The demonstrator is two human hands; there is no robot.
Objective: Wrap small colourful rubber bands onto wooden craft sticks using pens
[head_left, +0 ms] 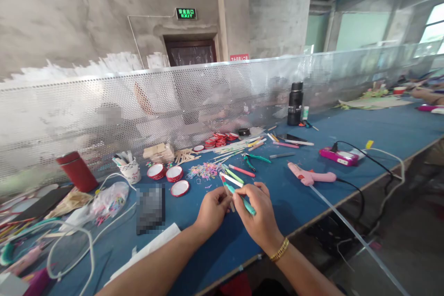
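Near the table's front edge, my left hand (212, 212) pinches a thin wooden craft stick (232, 206) between thumb and fingers. A teal marker pen (249, 207) is gripped in my right hand (259, 215), its tip end close to the stick; whether tip and stick touch I cannot tell. Just beyond my hands lie a white marker (231, 180), a green marker (236, 175) and a red marker (242, 170). A heap of small colourful rubber bands (205, 170) spreads to their left.
Round red-rimmed tins (180, 188) and a cup of pens (130, 170) stand left. Green-handled pliers (255, 157) lie behind the markers. Rightward are a pink glue gun (310, 175) with its long glue stick, a magenta power strip (339, 156) and a black bottle (295, 104).
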